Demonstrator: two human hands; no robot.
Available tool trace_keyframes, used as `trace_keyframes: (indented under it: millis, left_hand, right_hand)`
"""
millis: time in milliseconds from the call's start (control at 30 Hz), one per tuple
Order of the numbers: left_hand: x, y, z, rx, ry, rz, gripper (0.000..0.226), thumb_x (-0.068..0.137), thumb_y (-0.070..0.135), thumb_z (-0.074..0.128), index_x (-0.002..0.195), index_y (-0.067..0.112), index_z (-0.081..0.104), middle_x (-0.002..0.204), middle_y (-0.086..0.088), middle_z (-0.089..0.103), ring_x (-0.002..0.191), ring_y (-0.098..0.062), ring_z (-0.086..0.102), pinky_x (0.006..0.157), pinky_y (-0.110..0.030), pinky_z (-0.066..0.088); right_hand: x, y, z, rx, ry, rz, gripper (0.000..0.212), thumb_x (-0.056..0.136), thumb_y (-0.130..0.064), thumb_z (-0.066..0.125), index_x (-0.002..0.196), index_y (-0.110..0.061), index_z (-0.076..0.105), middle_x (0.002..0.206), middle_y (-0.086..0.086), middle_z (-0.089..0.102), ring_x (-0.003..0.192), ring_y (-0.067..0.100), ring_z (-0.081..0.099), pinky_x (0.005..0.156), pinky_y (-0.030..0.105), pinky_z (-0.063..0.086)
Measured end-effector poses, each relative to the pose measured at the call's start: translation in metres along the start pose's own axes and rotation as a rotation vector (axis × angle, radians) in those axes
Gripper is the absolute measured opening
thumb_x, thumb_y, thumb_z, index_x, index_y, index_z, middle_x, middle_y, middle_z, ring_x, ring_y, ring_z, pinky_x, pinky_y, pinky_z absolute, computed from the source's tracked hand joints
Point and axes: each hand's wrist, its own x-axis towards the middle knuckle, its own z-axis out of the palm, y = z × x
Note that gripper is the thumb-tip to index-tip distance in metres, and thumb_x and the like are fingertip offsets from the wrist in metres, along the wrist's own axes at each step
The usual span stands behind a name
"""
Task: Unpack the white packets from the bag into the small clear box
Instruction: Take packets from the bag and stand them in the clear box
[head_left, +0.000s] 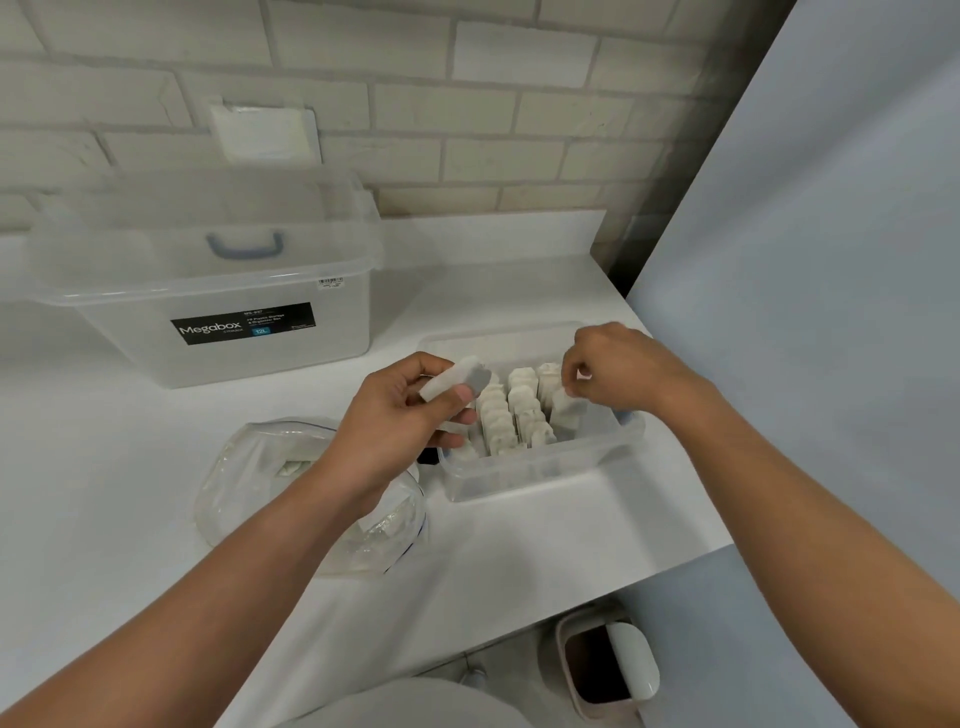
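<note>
The small clear box (540, 475) stands on the white counter, holding several white packets (511, 415) upright in rows. My left hand (395, 431) hovers at the box's left rim, gripping a few white packets (457, 382). My right hand (618, 371) is over the box's right side, its fingertips pinching one white packet (566, 408) that stands in the rightmost row. The clear plastic bag (260, 467) lies crumpled left of the box, under my left forearm, with a few packets still visible inside.
A large clear Megabox storage bin (218, 306) with its lid leaning behind sits at the back left against the brick wall. A pale panel (831, 260) rises on the right. Below the counter edge stands a small waste bin (608, 670).
</note>
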Motion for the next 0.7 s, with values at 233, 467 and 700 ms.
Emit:
trace_keyframes:
  millis: [233,467,700]
  left_hand:
    - [0.002,0.000,-0.004,-0.004,-0.004,0.017,0.012,0.089,0.003,0.073,0.098,0.010,0.074,0.088,-0.003,0.074,0.086,-0.022,0.075,0.078,-0.031,0.061]
    - [0.003,-0.004,-0.004,0.021,-0.012,-0.020,0.016,0.086,0.004,0.076,0.100,0.012,0.073,0.091,-0.006,0.077,0.086,-0.025,0.075,0.089,-0.047,0.060]
    - [0.003,-0.001,-0.001,-0.024,0.008,-0.003,0.014,0.088,0.004,0.075,0.102,0.008,0.072,0.101,-0.018,0.072,0.089,-0.025,0.076,0.079,-0.030,0.061]
  right_hand:
    - [0.015,0.002,0.033,-0.445,-0.065,-0.001,0.020,0.086,-0.008,0.057,0.078,-0.024,0.065,0.090,-0.004,0.059,0.084,0.019,0.051,0.078,0.038,0.023]
    - [0.017,-0.005,0.042,-0.559,-0.102,-0.045,0.040,0.082,0.000,0.058,0.063,-0.021,0.030,0.087,-0.003,0.044,0.086,0.020,0.036,0.089,0.044,0.025]
    - [0.013,-0.002,0.039,-0.504,-0.023,-0.037,0.009,0.086,-0.012,0.068,0.083,-0.014,0.060,0.096,-0.002,0.046,0.106,0.023,0.051,0.093,0.044,0.030]
